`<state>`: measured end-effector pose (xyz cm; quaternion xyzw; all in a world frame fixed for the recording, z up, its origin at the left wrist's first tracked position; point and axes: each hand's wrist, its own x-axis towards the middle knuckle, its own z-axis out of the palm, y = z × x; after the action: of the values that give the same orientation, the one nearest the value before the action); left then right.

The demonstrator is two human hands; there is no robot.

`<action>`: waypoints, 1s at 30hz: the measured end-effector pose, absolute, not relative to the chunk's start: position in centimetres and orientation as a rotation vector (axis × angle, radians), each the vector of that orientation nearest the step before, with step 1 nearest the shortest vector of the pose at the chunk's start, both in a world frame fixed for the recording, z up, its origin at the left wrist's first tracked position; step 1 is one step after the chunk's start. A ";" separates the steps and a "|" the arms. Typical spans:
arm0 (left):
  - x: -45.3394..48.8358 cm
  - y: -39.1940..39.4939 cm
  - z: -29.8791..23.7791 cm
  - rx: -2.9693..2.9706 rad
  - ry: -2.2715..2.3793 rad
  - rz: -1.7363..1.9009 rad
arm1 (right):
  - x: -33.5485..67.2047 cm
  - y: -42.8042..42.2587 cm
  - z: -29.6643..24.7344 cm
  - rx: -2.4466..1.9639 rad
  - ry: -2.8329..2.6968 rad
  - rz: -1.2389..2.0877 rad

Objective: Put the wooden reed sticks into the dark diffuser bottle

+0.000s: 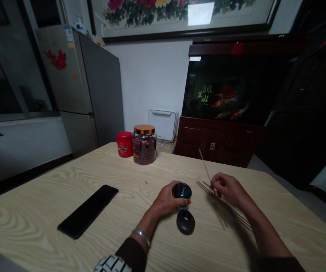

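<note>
My left hand [170, 200] is wrapped around a small, shiny dark jar [182, 191] with a round top, which stands upright at the table. Its lower part is mostly covered by my thumb. Just in front of it sits a dark brown, rounded holder [185, 223] with a hole in its top. Between the fingertips of my right hand [227, 188] is a thin brown incense stick [205, 164], tilted, its upper end pointing up and away. Several more incense sticks [241, 218] lie on the table beneath that hand and wrist.
On the wooden table [140, 241], a black phone [88, 211] lies to the left. A red canister [124, 145] and a copper-lidded jar [145, 147] stand at the far edge. A small broken bit [146, 183] lies mid-table. Behind are a fridge [103, 83] and a fish tank [222, 90].
</note>
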<state>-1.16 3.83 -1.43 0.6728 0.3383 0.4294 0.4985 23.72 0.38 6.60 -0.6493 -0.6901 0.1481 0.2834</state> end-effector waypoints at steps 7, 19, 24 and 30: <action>-1.2 3.5 -0.8 1.597 0.803 1.019 | 19.6 1.0 10.2 -0.999 -1.064 0.631; -1.0 3.5 -0.7 1.614 0.834 1.023 | 17.3 2.1 8.2 -0.987 -1.208 0.587; -0.9 3.5 -0.7 1.602 0.806 1.023 | 16.4 1.9 7.4 -1.066 -1.368 0.758; -1.0 3.7 -1.0 1.609 0.791 1.039 | 18.4 1.7 7.6 -1.187 -1.689 0.918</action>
<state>-1.04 3.68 -1.03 0.6682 0.3285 0.4313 0.5094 18.40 1.73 7.63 -0.4752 -0.6759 0.3676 0.4270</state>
